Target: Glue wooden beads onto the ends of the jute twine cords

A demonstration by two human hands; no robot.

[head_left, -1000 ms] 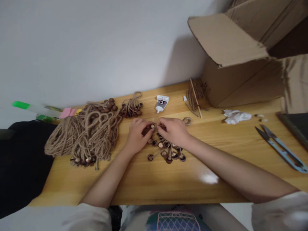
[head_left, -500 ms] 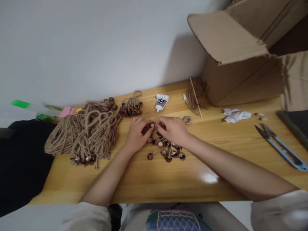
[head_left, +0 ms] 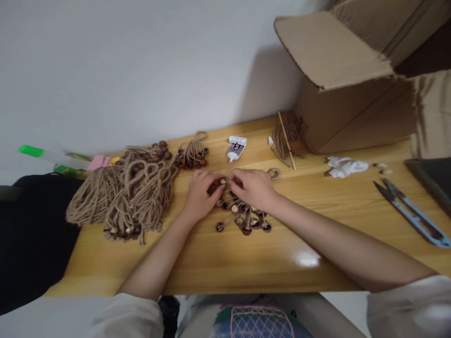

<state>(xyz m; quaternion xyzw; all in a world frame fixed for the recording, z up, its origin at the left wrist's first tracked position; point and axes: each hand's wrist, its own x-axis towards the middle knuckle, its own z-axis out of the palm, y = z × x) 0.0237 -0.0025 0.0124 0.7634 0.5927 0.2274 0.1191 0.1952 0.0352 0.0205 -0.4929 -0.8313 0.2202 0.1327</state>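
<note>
Between the thumb and finger of my left hand [head_left: 203,193] is a small brown nutshell [head_left: 223,181] with a pale piece in its mouth. Close against it, my right hand [head_left: 252,187] is closed in a pinch, apparently on the twine at the shell; its fingertips hide the exact hold. Below both hands lies a cluster of nutshells on jute strings [head_left: 246,224], several with their hollow side up. A braided twine loop [head_left: 274,174] shows just beyond my right hand. Behind the hands rests a glue tube [head_left: 236,149], its nozzle pointing toward me.
Bundles of jute cord with shells [head_left: 137,197] fill the left, beside a smaller bundle [head_left: 192,152]. A stick [head_left: 287,141] lies near the cardboard box [head_left: 355,112]. At right are crumpled tissue [head_left: 347,167] and thread snips [head_left: 412,213]. A black cloth [head_left: 35,239] covers the left edge.
Both hands keep almost the same pinch at the shell. The whole view has shifted very slightly; nothing has visibly been let go or taken up.
</note>
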